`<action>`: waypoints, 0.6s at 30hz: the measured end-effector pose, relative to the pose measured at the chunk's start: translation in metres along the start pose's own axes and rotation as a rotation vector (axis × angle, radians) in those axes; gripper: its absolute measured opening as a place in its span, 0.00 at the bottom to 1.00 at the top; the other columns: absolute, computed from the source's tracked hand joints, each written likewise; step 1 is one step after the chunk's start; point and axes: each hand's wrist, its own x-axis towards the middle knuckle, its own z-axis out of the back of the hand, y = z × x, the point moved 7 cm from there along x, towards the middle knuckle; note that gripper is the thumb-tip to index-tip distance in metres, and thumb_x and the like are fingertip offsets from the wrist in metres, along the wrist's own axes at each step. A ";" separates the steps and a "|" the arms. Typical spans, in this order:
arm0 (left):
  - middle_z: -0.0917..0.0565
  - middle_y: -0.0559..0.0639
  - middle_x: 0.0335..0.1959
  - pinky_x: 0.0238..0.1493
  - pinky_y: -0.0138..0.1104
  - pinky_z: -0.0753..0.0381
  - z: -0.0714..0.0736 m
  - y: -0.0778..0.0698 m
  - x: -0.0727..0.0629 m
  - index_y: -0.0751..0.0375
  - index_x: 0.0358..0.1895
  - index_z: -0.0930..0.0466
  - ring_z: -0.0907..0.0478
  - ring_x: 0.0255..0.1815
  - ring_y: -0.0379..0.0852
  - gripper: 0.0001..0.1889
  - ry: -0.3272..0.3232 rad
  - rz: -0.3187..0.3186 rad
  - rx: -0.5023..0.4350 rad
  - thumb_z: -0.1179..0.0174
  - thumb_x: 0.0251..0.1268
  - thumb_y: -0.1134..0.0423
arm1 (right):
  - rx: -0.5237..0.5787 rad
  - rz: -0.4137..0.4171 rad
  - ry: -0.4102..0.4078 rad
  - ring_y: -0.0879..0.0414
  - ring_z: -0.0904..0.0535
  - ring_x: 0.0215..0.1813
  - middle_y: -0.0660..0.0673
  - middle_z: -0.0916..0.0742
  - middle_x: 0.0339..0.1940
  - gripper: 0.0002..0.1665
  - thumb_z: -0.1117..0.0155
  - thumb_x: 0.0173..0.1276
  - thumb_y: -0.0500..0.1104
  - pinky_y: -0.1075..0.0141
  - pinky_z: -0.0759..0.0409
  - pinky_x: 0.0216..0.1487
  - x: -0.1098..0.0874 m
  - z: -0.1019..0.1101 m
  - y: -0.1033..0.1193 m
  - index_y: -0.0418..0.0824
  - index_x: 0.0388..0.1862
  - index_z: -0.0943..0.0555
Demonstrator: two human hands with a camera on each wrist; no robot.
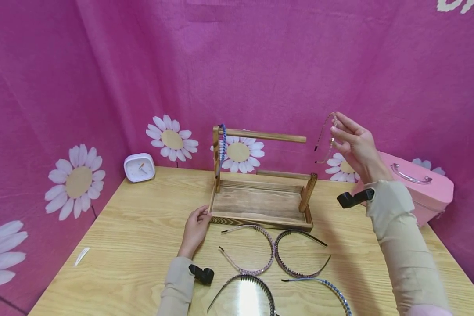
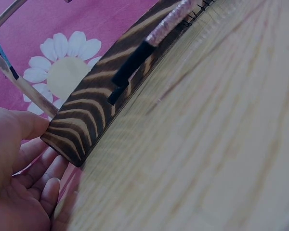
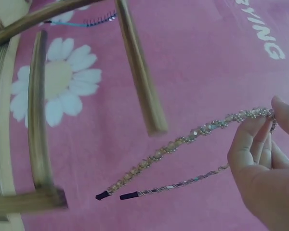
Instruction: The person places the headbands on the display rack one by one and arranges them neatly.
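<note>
Up at the right, my right hand (image 1: 358,144) pinches a beaded gold headband (image 3: 195,132) at its curve, with the two dark-tipped ends pointing toward the rack. The headband hangs in the air, apart from the free end of the rack's upper bar (image 1: 276,136). My left hand (image 1: 195,230) grips the left front corner of the wooden rack (image 2: 86,110), thumb and fingers about the corner. A blue headband (image 1: 224,145) hangs at the left end of the upper bar. In front of the rack lie a pink headband (image 1: 271,245) and a dark purple headband (image 1: 278,252).
Nearer on the table lie a black toothed headband (image 1: 266,287) and a blue-and-white headband (image 1: 337,293). A pink case (image 1: 418,188) stands behind my right arm. A white clock (image 1: 139,167) is at the back left, with a white hair clip (image 1: 81,256) at the left edge.
</note>
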 end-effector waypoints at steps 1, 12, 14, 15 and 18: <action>0.22 0.64 0.50 0.50 0.32 0.25 0.001 0.000 0.000 0.72 0.59 0.24 0.23 0.48 0.50 0.19 0.000 -0.007 0.005 0.46 0.69 0.68 | 0.000 -0.004 -0.004 0.58 0.17 0.36 0.46 0.13 0.38 0.20 0.38 0.62 0.24 0.69 0.17 0.34 0.003 -0.003 -0.004 0.40 0.50 0.17; 0.23 0.63 0.50 0.49 0.32 0.25 -0.001 0.004 -0.001 0.71 0.59 0.24 0.24 0.49 0.51 0.18 0.010 0.002 0.012 0.46 0.69 0.67 | -0.167 -0.135 -0.081 0.64 0.19 0.37 0.53 0.15 0.39 0.46 0.35 0.63 0.29 0.74 0.19 0.40 0.026 -0.033 -0.052 0.37 0.77 0.44; 0.23 0.63 0.50 0.49 0.31 0.25 -0.001 0.003 0.000 0.71 0.59 0.24 0.23 0.49 0.50 0.18 0.005 -0.006 0.017 0.46 0.69 0.67 | -0.196 -0.153 -0.084 0.64 0.19 0.37 0.54 0.16 0.39 0.44 0.37 0.64 0.29 0.75 0.19 0.41 0.028 -0.041 -0.059 0.37 0.77 0.44; 0.22 0.63 0.50 0.48 0.30 0.25 0.000 0.003 0.000 0.71 0.59 0.24 0.23 0.48 0.50 0.18 0.004 -0.006 0.018 0.46 0.69 0.67 | -0.207 -0.162 -0.085 0.64 0.19 0.37 0.54 0.16 0.39 0.43 0.38 0.65 0.29 0.75 0.19 0.41 0.029 -0.045 -0.063 0.37 0.77 0.44; 0.22 0.64 0.50 0.48 0.29 0.25 0.001 0.002 0.000 0.72 0.59 0.24 0.23 0.47 0.49 0.18 0.000 -0.010 0.020 0.46 0.69 0.68 | -0.264 -0.184 -0.077 0.65 0.18 0.38 0.56 0.17 0.40 0.39 0.43 0.69 0.29 0.76 0.19 0.43 0.033 -0.056 -0.074 0.38 0.76 0.43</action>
